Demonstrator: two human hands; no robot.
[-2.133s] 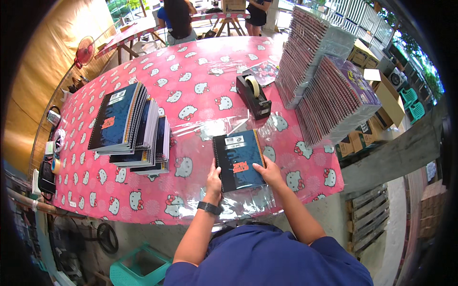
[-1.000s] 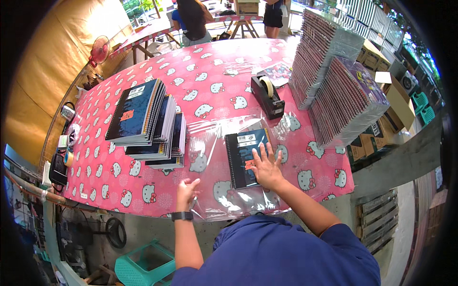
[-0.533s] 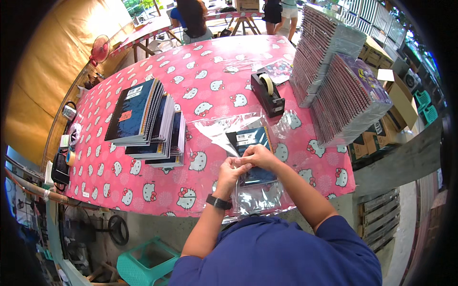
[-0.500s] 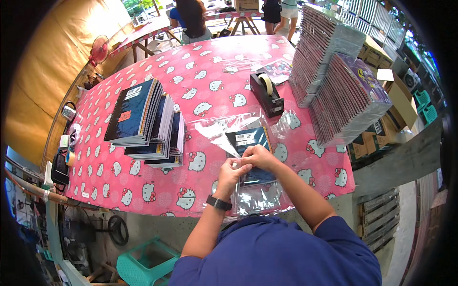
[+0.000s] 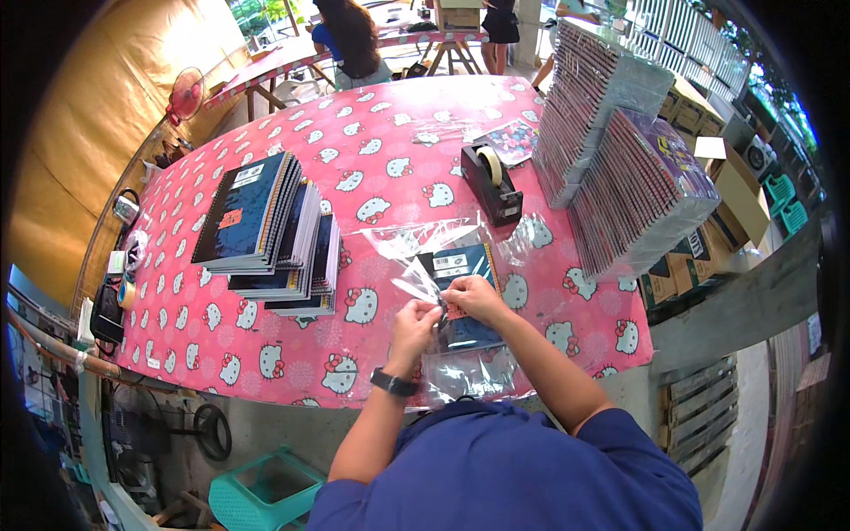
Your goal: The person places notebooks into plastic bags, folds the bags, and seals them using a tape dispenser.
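Note:
A dark blue spiral notebook (image 5: 475, 333) lies on a clear plastic sheet (image 5: 469, 376) near the table's front edge. Over its left side my left hand (image 5: 414, 331) is closed, pinching a gathered bit of the plastic. My right hand (image 5: 478, 299) is closed too, its fingertips on the plastic just above the notebook's cover. Between the two hands the film is bunched, and a loose flap of it sticks up toward the far left. Whether the fingers also hold anything small is hidden.
Stacked spiral notebooks (image 5: 257, 212) stand to the left. Beyond the hands is a black tape dispenser (image 5: 492, 186). Tall piles of plastic-wrapped notebooks (image 5: 637, 199) rise at the right, near cardboard boxes (image 5: 691, 265). A green stool (image 5: 266, 491) is below the pink patterned table (image 5: 292, 372).
My hands have moved slightly apart, the left one down and to the left. The plastic flap has shifted and crumpled between them. The whole view has shifted a little.

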